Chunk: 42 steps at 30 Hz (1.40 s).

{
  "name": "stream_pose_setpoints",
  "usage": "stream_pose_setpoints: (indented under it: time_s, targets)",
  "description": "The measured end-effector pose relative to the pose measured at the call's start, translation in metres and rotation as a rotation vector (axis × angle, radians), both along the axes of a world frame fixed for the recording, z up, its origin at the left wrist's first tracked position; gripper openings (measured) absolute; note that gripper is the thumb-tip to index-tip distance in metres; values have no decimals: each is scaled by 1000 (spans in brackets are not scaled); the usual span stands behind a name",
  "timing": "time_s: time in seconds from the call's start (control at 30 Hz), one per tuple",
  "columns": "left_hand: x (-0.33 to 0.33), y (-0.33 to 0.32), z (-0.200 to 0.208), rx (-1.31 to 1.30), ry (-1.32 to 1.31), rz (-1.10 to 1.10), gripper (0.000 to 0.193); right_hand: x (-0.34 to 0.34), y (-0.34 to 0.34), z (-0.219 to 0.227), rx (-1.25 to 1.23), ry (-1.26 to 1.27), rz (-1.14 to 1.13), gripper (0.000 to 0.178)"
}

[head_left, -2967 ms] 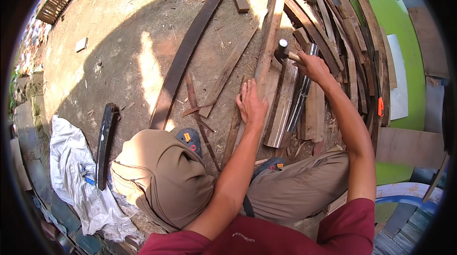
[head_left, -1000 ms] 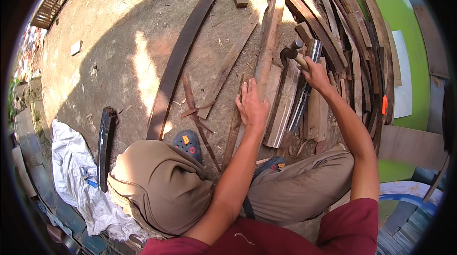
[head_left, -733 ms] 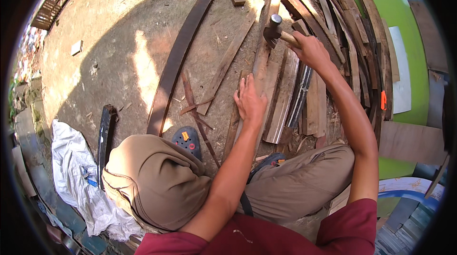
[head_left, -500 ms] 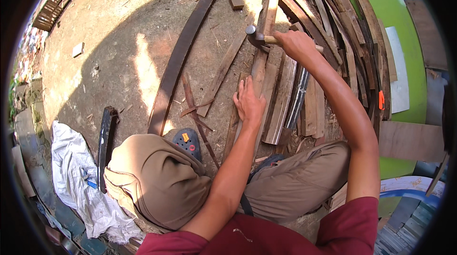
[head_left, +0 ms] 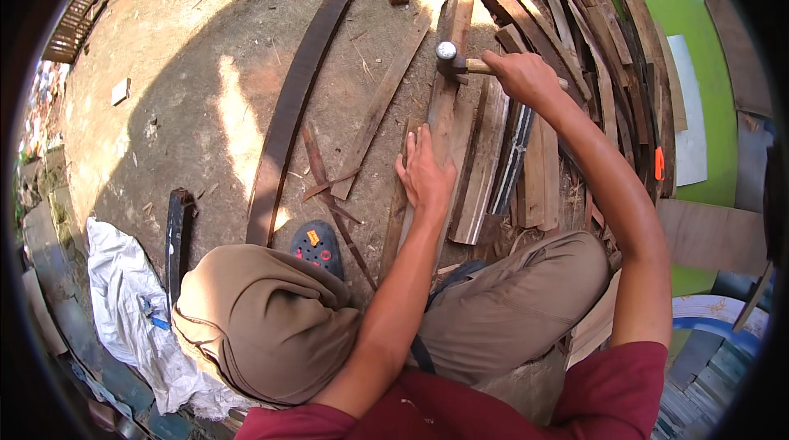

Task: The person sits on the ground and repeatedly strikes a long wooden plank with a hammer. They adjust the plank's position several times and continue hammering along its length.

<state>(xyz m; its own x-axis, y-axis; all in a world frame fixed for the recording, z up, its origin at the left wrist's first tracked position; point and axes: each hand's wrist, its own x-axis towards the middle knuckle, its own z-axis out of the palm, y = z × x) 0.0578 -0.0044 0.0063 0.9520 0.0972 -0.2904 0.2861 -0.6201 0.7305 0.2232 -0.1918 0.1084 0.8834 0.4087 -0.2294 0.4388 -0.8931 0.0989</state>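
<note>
My right hand (head_left: pixel 528 81) is wrapped round the wooden handle of a hammer (head_left: pixel 478 67). Its metal head is over a long, narrow wooden plank (head_left: pixel 444 107) that runs away from me; whether the head touches the wood I cannot tell. Fingers stretched out, my left hand (head_left: pixel 426 170) lies flat on the near part of the same plank, holding nothing. Other boards lie under and beside that near part, including a dark strip with white marks (head_left: pixel 511 159) to the right.
A long dark board (head_left: pixel 302 95) and a thinner plank (head_left: pixel 382 107) lie on the ground to the left. Stacked timber (head_left: pixel 604 54) and a green panel (head_left: pixel 707 87) are at the right. A white sack (head_left: pixel 123 276) and a short black beam (head_left: pixel 177 234) lie near my left knee.
The hammer head has tilted and moved slightly right over the plank, its round face now turned up more. My left hand stays on the plank. The whole view has shifted a little.
</note>
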Motion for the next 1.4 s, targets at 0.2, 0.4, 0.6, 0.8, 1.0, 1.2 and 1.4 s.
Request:
stream_pose_setpoints:
  time_s: [0.2,0.4,0.6,0.8,1.0,1.2,1.4]
  targets:
    - [-3,2,-2,-24,14,9,77,-7,-28,-35,278,-8,4,16]
    - [5,0,4,-5,47,-15,78,-35,-72,-74,241,39,-156,20]
    - [-2,4,-5,-16,-50,10,74,-50,-50,-48,307,-1,-238,20]
    - [0,5,-7,10,-32,1,76,-40,-15,3,277,-63,-311,23]
    - [2,0,-7,44,-19,-20,77,-5,29,11,90,20,-172,16]
    - [2,2,-5,35,-19,-48,76,3,37,13,-13,-5,-3,10]
    - [1,1,-2,14,-1,-28,78,-3,25,11,-48,-10,-35,12]
